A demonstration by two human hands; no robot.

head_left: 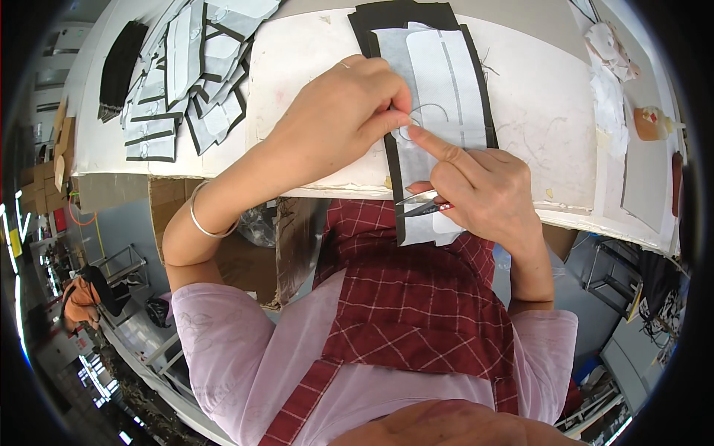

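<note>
A long light-grey fabric panel with black edging point(439, 82) lies in front of me, its near end hanging over the table edge. My left hand point(349, 111) is closed in a pinch above the panel's left edge; what its fingertips hold is too small to make out. A thin dark thread point(437, 108) curves up beside those fingertips. My right hand point(483, 182) holds a pair of small thread snips point(422, 204) in its curled fingers, blades pointing left. The right index finger reaches out to a small whitish round spot on the panel, close to the left fingertips.
Several similar black-edged panels point(212, 67) are piled at the far left, beside a black stack point(123, 67). Black pieces point(372, 15) lie beneath the panel's far end. A bottle with amber contents point(651, 123) stands at the right. A cardboard box point(249, 267) sits below the table edge.
</note>
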